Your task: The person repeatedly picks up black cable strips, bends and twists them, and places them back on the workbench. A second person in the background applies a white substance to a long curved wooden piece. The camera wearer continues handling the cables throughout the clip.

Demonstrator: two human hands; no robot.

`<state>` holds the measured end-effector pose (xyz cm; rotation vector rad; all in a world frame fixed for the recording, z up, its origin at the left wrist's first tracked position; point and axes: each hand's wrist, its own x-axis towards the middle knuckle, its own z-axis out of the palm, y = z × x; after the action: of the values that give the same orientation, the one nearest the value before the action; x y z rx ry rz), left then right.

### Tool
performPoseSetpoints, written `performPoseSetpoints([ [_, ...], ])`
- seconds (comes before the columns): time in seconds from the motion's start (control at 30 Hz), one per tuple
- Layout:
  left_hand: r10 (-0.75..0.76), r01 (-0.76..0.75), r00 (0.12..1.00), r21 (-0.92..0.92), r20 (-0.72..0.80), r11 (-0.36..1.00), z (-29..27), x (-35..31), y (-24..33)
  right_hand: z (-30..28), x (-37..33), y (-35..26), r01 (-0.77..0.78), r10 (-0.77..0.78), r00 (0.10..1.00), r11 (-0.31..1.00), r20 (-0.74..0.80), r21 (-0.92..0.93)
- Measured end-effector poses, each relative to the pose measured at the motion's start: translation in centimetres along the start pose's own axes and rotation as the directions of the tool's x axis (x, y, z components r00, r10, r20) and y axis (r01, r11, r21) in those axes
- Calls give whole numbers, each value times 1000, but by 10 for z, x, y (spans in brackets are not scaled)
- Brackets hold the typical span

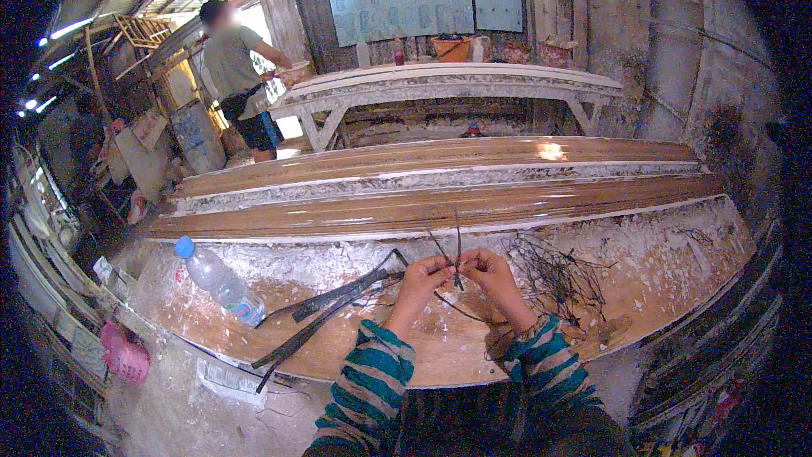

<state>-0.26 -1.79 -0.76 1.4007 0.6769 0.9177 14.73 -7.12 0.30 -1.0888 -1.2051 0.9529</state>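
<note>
My left hand [425, 278] and my right hand [492, 278] meet over the worktable [440, 351], fingertips pinched close together. Between them they grip thin black strands [458, 245], whose ends stick up above the fingers. Another dark length curves down below my hands toward my right wrist. Left of my left hand lie several wide flat black strips [321, 305], bundled and fanned toward the table's front edge. A loose tangle of fine black strands [558, 279] rests just right of my right hand. The material of the strands is too small to tell.
A clear plastic bottle [218, 279] with a blue cap lies on the table's left. Two long glossy brown boards [406, 211] span the back. A pink basket [127, 354] sits lower left. Beyond, a person [237, 68] stands by a white-stained bench [457, 85].
</note>
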Motion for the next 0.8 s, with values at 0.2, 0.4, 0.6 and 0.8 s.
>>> performPoseSetpoints([
  [0.2,18,-17,1000,-50,4,999,0,2,-1,-5,2,5,-3,3,1000,999,-6,-37],
  [0.4,27,-26,1000,-43,9,999,1,1,0,-6,2,8,-32,34,999,989,12,-147],
  [0.6,46,-43,997,46,-61,998,-1,4,-3,-6,2,9,-2,1,999,1000,38,25],
  [0.8,71,-66,996,89,-58,994,-2,4,-6,-4,0,5,-65,71,997,979,23,-194],
])
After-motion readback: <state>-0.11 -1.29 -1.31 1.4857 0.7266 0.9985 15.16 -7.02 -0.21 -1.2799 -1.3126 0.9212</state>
